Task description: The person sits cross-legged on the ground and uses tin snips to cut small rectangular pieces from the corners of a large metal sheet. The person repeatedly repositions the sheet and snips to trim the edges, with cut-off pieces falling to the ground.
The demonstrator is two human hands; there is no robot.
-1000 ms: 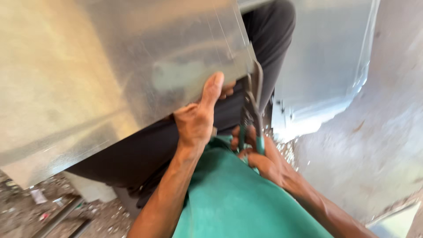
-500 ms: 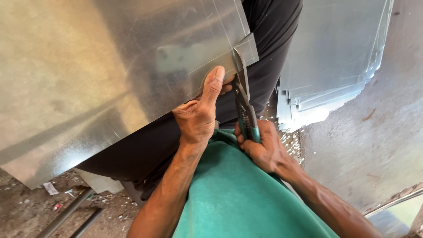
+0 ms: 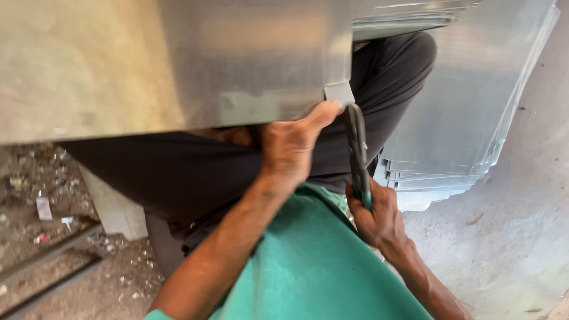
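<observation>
The sheet (image 3: 178,59) of grey metal lies across my lap, filling the top of my view, its near edge running just above my knuckles. At its right corner a small tab (image 3: 339,93) hangs down from the edge. My left hand (image 3: 290,145) is clamped on that edge from below, the thumb pressed up against the metal right beside the tab. The snips (image 3: 357,148) stand nearly upright just right of the thumb, their tips touching the foot of the tab. My right hand (image 3: 374,216) is closed around the green handles, lower down and close to my body. My dark trousers (image 3: 391,77) show under the sheet. Off to the right a stack of cut sheets (image 3: 462,136) lies on the floor (image 3: 521,249), near my knee.
</observation>
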